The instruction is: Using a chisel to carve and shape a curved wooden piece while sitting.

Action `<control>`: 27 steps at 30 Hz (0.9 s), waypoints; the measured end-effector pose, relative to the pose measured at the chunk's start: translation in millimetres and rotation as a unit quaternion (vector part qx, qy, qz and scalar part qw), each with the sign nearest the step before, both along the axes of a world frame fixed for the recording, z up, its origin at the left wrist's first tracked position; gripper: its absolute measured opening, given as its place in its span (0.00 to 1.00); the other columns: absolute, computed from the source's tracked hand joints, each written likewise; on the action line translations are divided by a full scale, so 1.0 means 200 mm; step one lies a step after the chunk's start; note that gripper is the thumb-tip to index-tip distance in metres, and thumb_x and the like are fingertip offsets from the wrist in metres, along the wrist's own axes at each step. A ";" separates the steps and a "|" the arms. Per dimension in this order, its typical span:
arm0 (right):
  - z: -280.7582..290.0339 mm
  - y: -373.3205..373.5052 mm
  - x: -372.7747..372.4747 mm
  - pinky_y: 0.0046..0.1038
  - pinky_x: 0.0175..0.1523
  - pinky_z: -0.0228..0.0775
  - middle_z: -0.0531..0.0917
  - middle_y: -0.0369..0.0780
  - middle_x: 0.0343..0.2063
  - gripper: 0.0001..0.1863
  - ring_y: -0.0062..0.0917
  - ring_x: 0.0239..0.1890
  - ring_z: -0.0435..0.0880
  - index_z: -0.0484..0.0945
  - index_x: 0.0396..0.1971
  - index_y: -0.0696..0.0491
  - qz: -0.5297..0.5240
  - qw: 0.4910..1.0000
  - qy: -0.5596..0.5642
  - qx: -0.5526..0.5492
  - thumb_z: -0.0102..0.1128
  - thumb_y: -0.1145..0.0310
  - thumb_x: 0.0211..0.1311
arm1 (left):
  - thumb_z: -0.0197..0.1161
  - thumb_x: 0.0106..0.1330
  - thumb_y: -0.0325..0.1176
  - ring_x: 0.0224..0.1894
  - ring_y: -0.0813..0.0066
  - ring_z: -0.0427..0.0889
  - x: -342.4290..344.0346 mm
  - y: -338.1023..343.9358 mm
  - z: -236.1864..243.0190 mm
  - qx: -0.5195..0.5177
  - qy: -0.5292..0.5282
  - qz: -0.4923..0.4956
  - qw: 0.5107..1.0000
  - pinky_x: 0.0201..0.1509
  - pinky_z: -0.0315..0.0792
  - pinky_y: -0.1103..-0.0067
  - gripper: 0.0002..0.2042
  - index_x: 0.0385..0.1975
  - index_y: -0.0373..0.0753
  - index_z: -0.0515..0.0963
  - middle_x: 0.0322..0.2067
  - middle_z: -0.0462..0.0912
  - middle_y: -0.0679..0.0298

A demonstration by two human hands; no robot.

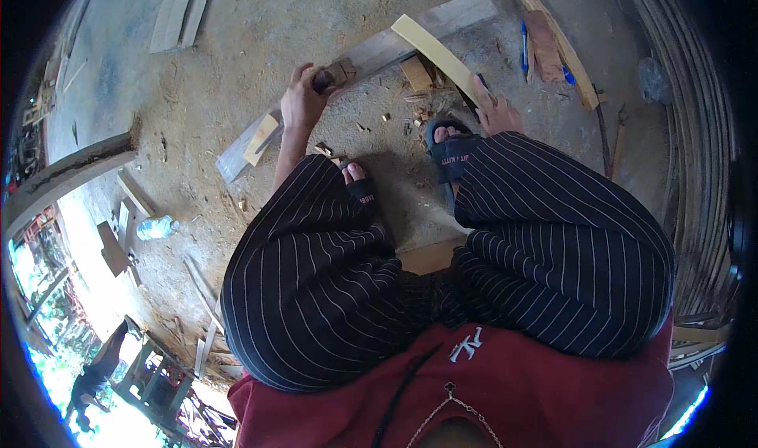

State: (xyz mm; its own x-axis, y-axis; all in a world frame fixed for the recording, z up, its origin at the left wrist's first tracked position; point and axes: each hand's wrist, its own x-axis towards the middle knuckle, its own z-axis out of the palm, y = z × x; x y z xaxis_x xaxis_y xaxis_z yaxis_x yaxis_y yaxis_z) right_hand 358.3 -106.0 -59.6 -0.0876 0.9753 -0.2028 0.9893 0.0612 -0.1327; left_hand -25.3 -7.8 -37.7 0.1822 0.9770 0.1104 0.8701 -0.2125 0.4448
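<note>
1. My left hand [302, 101] is closed around a small wooden block [338, 73], fingers curled over its left end, pressing it on the long grey plank [371, 53].
2. The block sits at the far tip of that hand, just right of my fingers, on the plank that runs from near left to far right across the dirt floor [237, 45].
3. My right hand [497, 110] rests on the near end of a pale yellow strip of wood [434, 49]; fingers lie flat along it, but I cannot tell whether they clench it.
4. The strip slants from my right hand toward the far left, crossing over the plank.
5. My sandalled feet [450, 144] sit between both hands, near me, among wood chips [414, 104].
6. A blue pen [523, 41] lies far right, beside brown offcuts [545, 45].
</note>
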 end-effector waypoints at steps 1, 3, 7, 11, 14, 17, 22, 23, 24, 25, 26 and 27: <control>-0.01 0.02 -0.01 0.40 0.37 0.72 0.75 0.49 0.28 0.35 0.45 0.31 0.79 0.48 0.63 0.36 0.024 0.998 -0.020 0.054 0.54 0.58 0.57 | 0.71 0.44 0.45 0.41 0.59 0.79 0.01 -0.01 0.03 -0.005 0.003 0.005 1.000 0.39 0.75 0.69 0.25 0.44 0.44 0.75 0.46 0.74 0.60; 0.04 0.06 -0.04 0.40 0.36 0.72 0.75 0.48 0.29 0.33 0.45 0.31 0.78 0.51 0.62 0.38 0.050 0.992 -0.040 0.108 0.54 0.58 0.57 | 0.70 0.46 0.41 0.38 0.62 0.81 0.05 -0.04 0.11 0.002 -0.038 0.036 0.999 0.38 0.75 0.71 0.20 0.40 0.44 0.77 0.38 0.79 0.62; 0.34 0.21 -0.22 0.31 0.38 0.70 0.75 0.46 0.31 0.27 0.35 0.31 0.78 0.61 0.56 0.51 0.066 0.964 0.239 0.092 0.52 0.56 0.60 | 0.70 0.47 0.37 0.35 0.62 0.81 0.21 -0.14 0.34 0.066 -0.147 0.006 0.987 0.37 0.75 0.72 0.16 0.37 0.44 0.78 0.32 0.81 0.63; 0.71 0.31 -0.42 0.26 0.36 0.68 0.77 0.44 0.31 0.23 0.24 0.31 0.77 0.68 0.47 0.56 0.104 0.823 0.552 -0.084 0.48 0.52 0.64 | 0.69 0.46 0.33 0.35 0.63 0.81 0.37 -0.23 0.55 0.118 -0.150 -0.043 0.981 0.35 0.76 0.73 0.19 0.41 0.45 0.76 0.36 0.79 0.63; 0.85 0.35 -0.47 0.25 0.32 0.67 0.76 0.42 0.24 0.21 0.26 0.25 0.76 0.69 0.41 0.57 0.198 0.885 0.422 -0.003 0.47 0.52 0.64 | 0.69 0.44 0.30 0.35 0.62 0.80 0.43 -0.25 0.65 0.124 -0.172 -0.065 0.975 0.35 0.76 0.73 0.21 0.42 0.45 0.75 0.35 0.78 0.63; 0.89 0.34 -0.48 0.27 0.28 0.67 0.75 0.41 0.21 0.21 0.31 0.21 0.75 0.69 0.35 0.56 0.206 0.907 0.358 0.080 0.47 0.50 0.63 | 0.72 0.45 0.31 0.38 0.66 0.81 0.43 -0.24 0.72 0.057 -0.225 -0.060 0.971 0.40 0.75 0.76 0.19 0.38 0.38 0.76 0.36 0.79 0.59; 0.92 0.35 -0.51 0.32 0.22 0.66 0.73 0.40 0.15 0.18 0.35 0.18 0.77 0.69 0.33 0.54 0.296 0.871 0.357 0.162 0.54 0.53 0.59 | 0.70 0.48 0.28 0.37 0.75 0.80 0.43 -0.26 0.78 -0.015 -0.276 -0.048 0.960 0.41 0.74 0.78 0.15 0.36 0.37 0.77 0.35 0.81 0.59; 0.94 0.36 -0.51 0.32 0.22 0.66 0.74 0.40 0.14 0.17 0.35 0.17 0.76 0.70 0.32 0.55 0.332 0.858 0.326 0.217 0.54 0.54 0.59 | 0.69 0.49 0.27 0.37 0.77 0.80 0.43 -0.27 0.78 -0.051 -0.288 -0.051 0.955 0.41 0.74 0.78 0.13 0.35 0.37 0.77 0.34 0.82 0.59; 0.97 0.36 -0.51 0.32 0.22 0.66 0.74 0.40 0.14 0.17 0.35 0.17 0.76 0.70 0.32 0.55 0.340 0.861 0.321 0.199 0.54 0.54 0.59 | 0.69 0.49 0.27 0.37 0.77 0.80 0.43 -0.27 0.78 -0.056 -0.292 -0.047 0.954 0.41 0.74 0.78 0.13 0.35 0.37 0.77 0.34 0.82 0.59; 0.99 0.36 -0.50 0.33 0.22 0.66 0.74 0.40 0.14 0.17 0.35 0.17 0.77 0.70 0.31 0.55 0.358 0.853 0.314 0.213 0.54 0.54 0.59 | 0.68 0.50 0.26 0.34 0.78 0.80 0.43 -0.28 0.78 -0.039 -0.308 -0.064 0.948 0.38 0.74 0.79 0.12 0.34 0.36 0.77 0.32 0.82 0.61; 1.01 0.36 -0.50 0.33 0.22 0.66 0.74 0.40 0.14 0.17 0.35 0.16 0.77 0.71 0.30 0.56 0.358 0.856 0.301 0.219 0.54 0.55 0.59 | 0.67 0.51 0.26 0.32 0.79 0.80 0.43 -0.28 0.78 -0.021 -0.320 -0.083 0.944 0.35 0.75 0.80 0.10 0.33 0.36 0.77 0.30 0.82 0.62; 1.03 0.36 -0.50 0.33 0.22 0.66 0.74 0.40 0.14 0.17 0.35 0.16 0.77 0.71 0.30 0.56 0.383 0.844 0.305 0.220 0.54 0.55 0.59 | 0.67 0.51 0.26 0.32 0.79 0.80 0.43 -0.29 0.78 -0.021 -0.330 -0.073 0.941 0.35 0.75 0.80 0.10 0.33 0.36 0.77 0.30 0.82 0.62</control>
